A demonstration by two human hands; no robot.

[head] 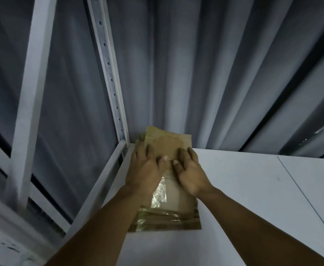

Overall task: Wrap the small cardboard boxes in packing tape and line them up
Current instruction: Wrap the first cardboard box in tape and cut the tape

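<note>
Dim light. A grey pleated curtain (215, 73) hangs from twelve to three o'clock. A perforated white upright (109, 73) rises at eleven, a window frame (28, 93) at nine, and a white table (253, 189) lies at four.

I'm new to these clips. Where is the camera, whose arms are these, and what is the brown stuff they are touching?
There is no machine here. A person works with bare hands, and the only picture comes from a camera worn on their head, looking forward and down. The left hand and right hand lie with fairly straight fingers on the far cardboard box, pressing it rather than gripping it. A near cardboard box, glossy with packing tape, sits just in front of it on the white surface. Behind are a grey curtain and a metal rack post.
</note>
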